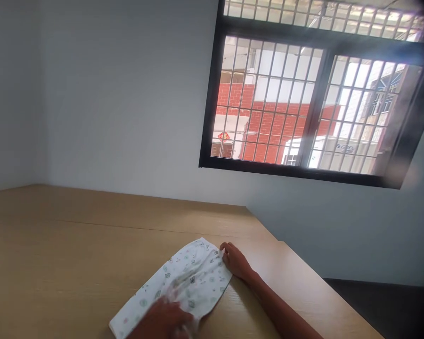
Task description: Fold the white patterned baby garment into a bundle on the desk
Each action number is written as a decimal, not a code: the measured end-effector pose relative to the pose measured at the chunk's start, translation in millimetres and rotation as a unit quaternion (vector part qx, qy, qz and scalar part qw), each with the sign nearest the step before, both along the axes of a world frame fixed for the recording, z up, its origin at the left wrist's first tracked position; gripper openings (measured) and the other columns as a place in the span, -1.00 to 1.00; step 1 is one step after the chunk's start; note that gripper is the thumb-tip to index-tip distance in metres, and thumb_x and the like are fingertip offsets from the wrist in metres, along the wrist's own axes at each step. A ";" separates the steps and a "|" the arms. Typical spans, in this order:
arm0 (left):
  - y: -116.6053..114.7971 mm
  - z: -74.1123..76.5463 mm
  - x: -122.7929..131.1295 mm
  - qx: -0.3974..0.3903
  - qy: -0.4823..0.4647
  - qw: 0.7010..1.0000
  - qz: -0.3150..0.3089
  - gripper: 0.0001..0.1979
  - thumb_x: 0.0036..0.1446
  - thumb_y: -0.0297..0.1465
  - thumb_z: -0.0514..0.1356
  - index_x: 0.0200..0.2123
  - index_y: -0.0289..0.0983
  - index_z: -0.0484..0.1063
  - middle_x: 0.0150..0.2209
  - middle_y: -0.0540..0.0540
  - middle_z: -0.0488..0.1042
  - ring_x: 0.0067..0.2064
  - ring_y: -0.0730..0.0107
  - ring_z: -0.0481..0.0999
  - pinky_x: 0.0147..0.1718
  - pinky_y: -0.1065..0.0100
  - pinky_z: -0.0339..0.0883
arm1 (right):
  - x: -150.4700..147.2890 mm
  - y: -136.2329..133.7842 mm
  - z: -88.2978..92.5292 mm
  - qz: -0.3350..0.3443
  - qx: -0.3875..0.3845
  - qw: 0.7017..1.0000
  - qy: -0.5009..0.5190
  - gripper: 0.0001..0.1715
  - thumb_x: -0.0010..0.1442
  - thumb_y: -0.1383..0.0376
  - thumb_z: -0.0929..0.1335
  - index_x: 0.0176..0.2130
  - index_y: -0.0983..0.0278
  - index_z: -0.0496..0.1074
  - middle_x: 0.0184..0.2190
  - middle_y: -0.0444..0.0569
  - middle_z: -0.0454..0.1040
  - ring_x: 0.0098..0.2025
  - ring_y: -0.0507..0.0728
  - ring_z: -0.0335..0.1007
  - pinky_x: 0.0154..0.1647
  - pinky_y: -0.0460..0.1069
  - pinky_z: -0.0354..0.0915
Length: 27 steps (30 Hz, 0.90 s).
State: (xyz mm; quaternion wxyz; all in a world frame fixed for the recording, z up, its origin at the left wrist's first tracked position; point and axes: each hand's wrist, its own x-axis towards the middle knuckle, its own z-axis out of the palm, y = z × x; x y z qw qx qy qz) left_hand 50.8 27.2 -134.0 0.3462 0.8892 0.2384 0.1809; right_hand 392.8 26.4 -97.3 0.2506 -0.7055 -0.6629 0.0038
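Observation:
A small white cloth with a faint printed pattern lies folded on the wooden table, near its front right part. My right hand pinches the cloth's far right edge with its fingertips. My left hand rests flat on the near part of the cloth at the bottom of the view, pressing it down; it looks blurred.
The table's right edge drops to a dark floor. White walls stand behind the table, with a barred black-framed window at the upper right.

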 end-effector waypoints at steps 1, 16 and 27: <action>11.0 5.6 -24.4 -0.018 -0.027 0.998 0.061 -0.70 0.18 -0.16 0.23 0.01 0.09 0.51 0.08 0.02 0.50 0.19 0.05 0.39 0.26 0.03 0.18 | -1.5 -10.1 1.7 0.006 -0.004 1.000 0.000 -0.56 0.11 0.58 0.19 -0.09 0.26 0.38 -0.22 0.01 0.39 -0.26 0.15 0.36 -0.22 0.02 0.28; 51.0 -6.6 -70.1 0.044 0.018 0.975 0.219 -0.75 0.20 -0.21 0.11 -0.21 -0.16 0.52 -0.07 -0.13 0.51 0.02 0.06 0.44 0.09 0.10 0.27 | -22.3 3.4 16.3 0.155 -0.006 0.981 0.116 -0.78 0.09 0.29 0.34 -0.21 0.26 0.43 -0.16 0.08 0.48 -0.10 0.26 0.37 -0.08 0.13 0.31; 56.9 17.1 -99.4 -0.126 -0.162 0.912 0.355 -0.34 0.12 0.08 0.13 0.17 -0.14 0.15 -0.22 -0.07 0.47 -0.30 0.19 0.48 -0.36 0.30 0.39 | -17.6 -20.5 58.3 0.155 -0.088 0.956 0.233 -0.63 0.20 0.00 0.32 -0.29 0.26 0.34 -0.48 -0.13 0.33 -0.48 0.05 0.25 -0.50 -0.07 0.16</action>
